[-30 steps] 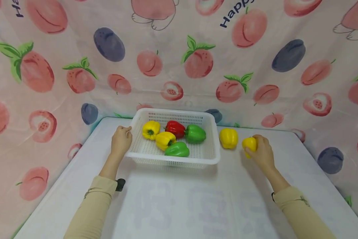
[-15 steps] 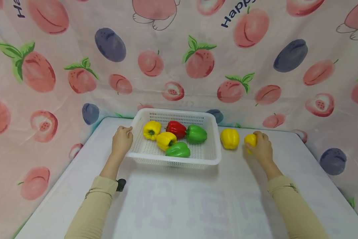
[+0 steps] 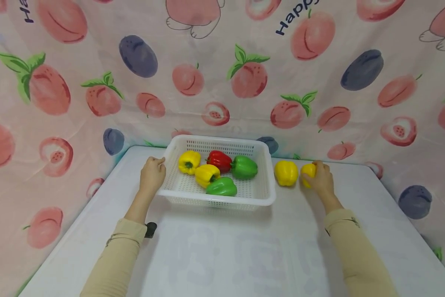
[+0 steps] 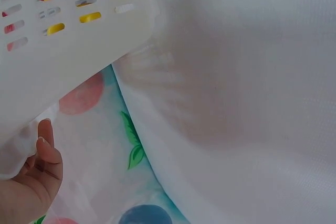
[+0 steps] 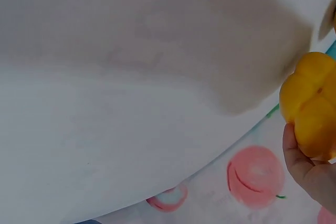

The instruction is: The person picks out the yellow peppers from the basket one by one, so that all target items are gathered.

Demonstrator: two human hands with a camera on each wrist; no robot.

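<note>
My left hand (image 3: 152, 174) grips the left rim of a white plastic basket (image 3: 215, 198); in the left wrist view its fingers (image 4: 48, 153) curl at the rim. The basket holds two yellow bell peppers, a red bell pepper (image 3: 219, 161) and two green ones. My right hand (image 3: 322, 178) holds another yellow bell pepper (image 3: 308, 175), thumb on the near side and fingers behind. In the right wrist view that pepper (image 5: 312, 103) shows its lobed bottom, with part of it cut off by the frame. Just left of it, a further yellow bell pepper (image 3: 286, 173) stands beside the basket's right wall.
A white cloth covers the table (image 3: 222, 251). Behind it and along both sides hangs a pink curtain (image 3: 215, 74) printed with fruit. The basket stands close to the table's back edge. A dark device (image 3: 150, 229) sits at the left wrist.
My right hand, with its yellow bell pepper, has shifted slightly toward the back and left, nearer the standing yellow bell pepper. My left hand and the basket stay in place.
</note>
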